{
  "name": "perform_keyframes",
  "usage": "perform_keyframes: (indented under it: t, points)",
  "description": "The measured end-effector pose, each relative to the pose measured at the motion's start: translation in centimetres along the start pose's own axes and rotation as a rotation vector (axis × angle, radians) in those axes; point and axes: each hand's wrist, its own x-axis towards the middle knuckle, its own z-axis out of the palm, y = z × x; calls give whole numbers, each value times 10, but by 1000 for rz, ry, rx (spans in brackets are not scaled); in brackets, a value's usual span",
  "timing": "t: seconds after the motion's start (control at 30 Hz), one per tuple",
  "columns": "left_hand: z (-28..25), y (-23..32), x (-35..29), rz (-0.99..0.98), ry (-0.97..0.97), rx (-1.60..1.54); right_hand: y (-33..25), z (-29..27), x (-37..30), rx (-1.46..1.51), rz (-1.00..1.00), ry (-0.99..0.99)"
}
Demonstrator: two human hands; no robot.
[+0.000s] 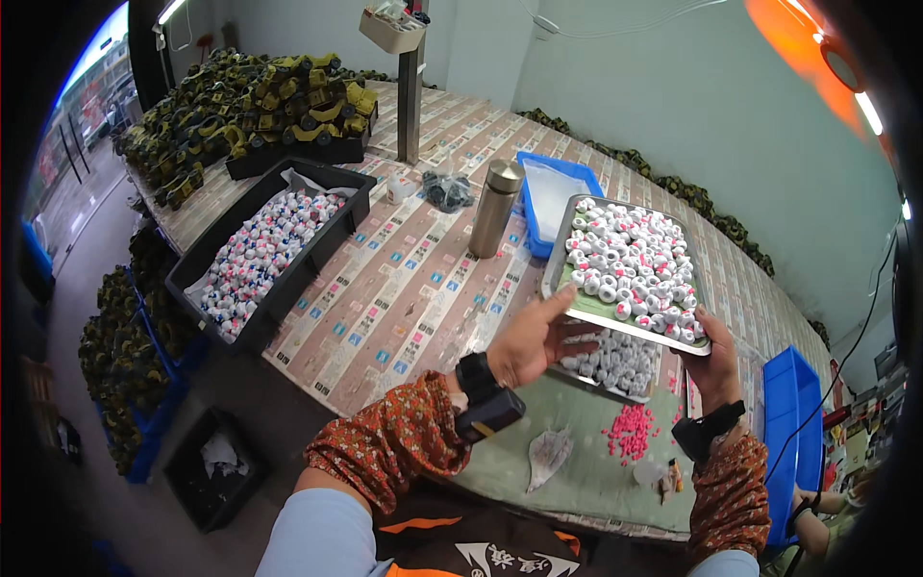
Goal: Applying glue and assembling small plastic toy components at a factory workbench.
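Note:
A shallow metal tray (692, 338) of small white ball-shaped pieces with pink marks (635, 252) is held up, tilted, over the right half of the table. My left hand (527, 344) grips its near left corner, thumb up on the rim and fingers reaching underneath. At the near right corner my right hand (713, 361) is closed on the edge, its fingers partly hidden by the tray. Below it lies a second tray of greyish-white pieces (615, 363), partly covered from sight. Small pink pieces (630, 433) are scattered on the green mat (500, 452) nearby.
A black crate (317, 255) of white pieces stands at the left. A steel flask (497, 210) and a blue tray (535, 231) stand behind. Yellow-green toy vehicles (288, 96) are heaped far left. Blue bins (793, 423) and another person's arm (815, 527) are at the right.

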Motion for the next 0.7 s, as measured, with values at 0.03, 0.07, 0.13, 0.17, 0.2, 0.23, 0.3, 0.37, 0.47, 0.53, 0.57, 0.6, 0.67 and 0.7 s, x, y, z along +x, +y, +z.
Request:
perform_keyframes:
  t: [0.03,0.07,0.13,0.17,0.2,0.23,0.3,0.37,0.47,0.53,0.57,0.6,0.67,0.7]
  points:
    - [-11,10,12,26,2,-7,-6,-2,15,-5,-4,-8]
    - [-20,18,26,35,-1,-8,-10,-5,31,-38,18,-9]
    - [-32,30,50,-37,7,136,-18,-18,60,-71,38,-10]
    - [-33,31,59,-41,45,182,-19,-26,76,-110,46,-32]
    - [-38,28,73,-38,39,180,-21,-33,91,-159,48,-44]
    - [-47,25,84,-30,38,173,-20,-36,107,-142,42,-62]
    - [-61,19,105,-21,47,143,-20,-44,135,-158,70,-74]
    - [-71,16,123,-5,36,138,-16,-50,160,-187,88,-16]
    - [-77,13,146,10,45,122,-17,-64,191,-222,106,21]
    - [-87,16,156,20,51,68,-19,-52,209,-236,127,37]
    - [-92,17,161,24,54,45,-22,-48,217,-268,127,44]
    - [-92,16,167,19,56,39,-25,-49,224,-305,123,62]
    - [-92,15,174,37,36,-26,-31,-46,238,-326,146,125]
    - [-93,16,176,35,43,-34,-35,-43,244,-339,145,107]
